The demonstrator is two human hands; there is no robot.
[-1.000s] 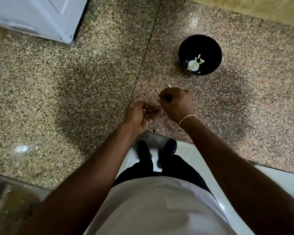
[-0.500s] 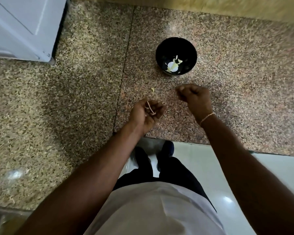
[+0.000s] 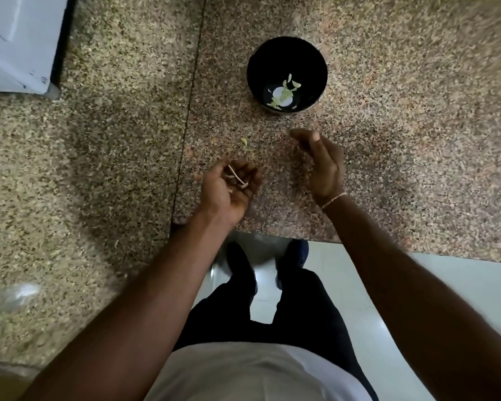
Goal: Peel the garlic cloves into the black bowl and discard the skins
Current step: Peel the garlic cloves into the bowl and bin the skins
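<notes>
The black bowl (image 3: 287, 75) stands on the speckled granite counter (image 3: 113, 154), with pale garlic pieces and bits of skin at its bottom. My left hand (image 3: 232, 186) is cupped palm up near the counter's front edge and holds thin strips of garlic skin (image 3: 237, 176) in its curled fingers. My right hand (image 3: 321, 163) hovers to the right of it, just below the bowl, fingers loosely extended and holding nothing that I can see. One small scrap of skin (image 3: 244, 141) lies on the counter between my left hand and the bowl.
A white appliance (image 3: 18, 44) stands at the back left of the counter. The counter's front edge runs just behind my hands, with a white tiled floor (image 3: 417, 299) and my feet below it.
My right hand has pulled away from the left and uncurled from a fist. The left hand has closed round the skins. The view has shifted, so the bowl sits nearer the centre.
</notes>
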